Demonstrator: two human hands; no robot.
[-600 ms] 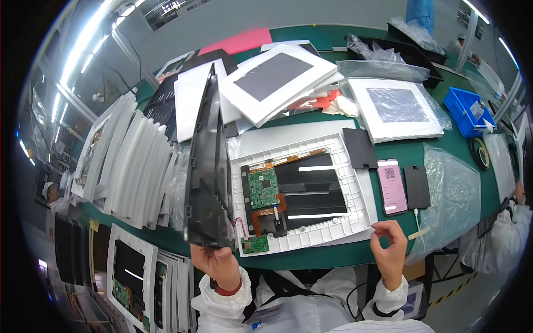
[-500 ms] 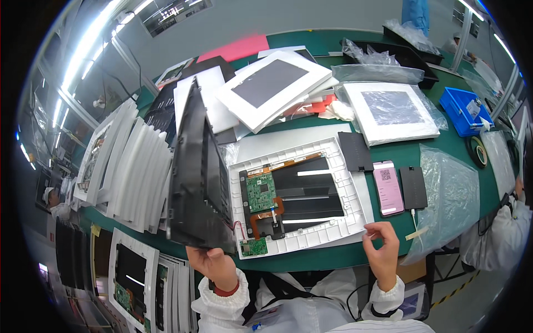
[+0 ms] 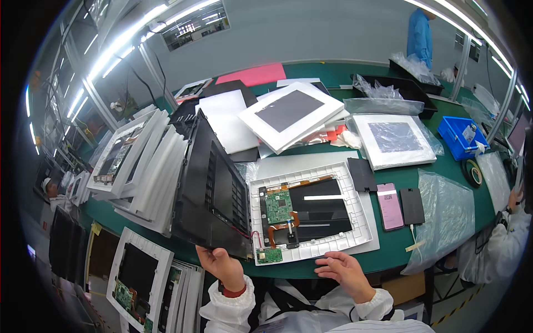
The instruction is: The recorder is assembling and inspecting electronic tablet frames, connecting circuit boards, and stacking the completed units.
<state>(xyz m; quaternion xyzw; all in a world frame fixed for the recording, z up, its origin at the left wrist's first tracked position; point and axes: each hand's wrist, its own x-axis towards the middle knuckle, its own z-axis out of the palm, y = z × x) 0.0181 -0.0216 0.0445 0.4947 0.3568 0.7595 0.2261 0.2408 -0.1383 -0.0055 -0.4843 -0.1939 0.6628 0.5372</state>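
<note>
A black plastic back cover point(image 3: 206, 194) stands tilted up on edge, with my left hand point(image 3: 223, 268) closed on its lower edge. Thin red wires point(image 3: 254, 237) run between this cover and the white display frame point(image 3: 355, 233), which lies face down on the table. Inside the frame are a green circuit board point(image 3: 278, 206), orange flex cables, a smaller green board point(image 3: 270, 255) at the near left corner and a dark panel point(image 3: 322, 213). My right hand point(image 3: 345, 274) is open and empty, fingers stretched out just off the frame's near edge.
Right of the frame lie a black flat box point(image 3: 362, 174), a pink-screened phone point(image 3: 390, 206) and a cabled power bank point(image 3: 412, 206). Clear plastic point(image 3: 444, 222), tape point(image 3: 472, 173) and a blue bin point(image 3: 463, 137) are further right. White frames point(image 3: 152, 177) stack at left; more point(image 3: 291, 114) lie behind.
My right hand has moved left toward the frame's near edge, its fingers uncurling. The black cover has tipped further back, still in my left hand. The whole view has shifted.
</note>
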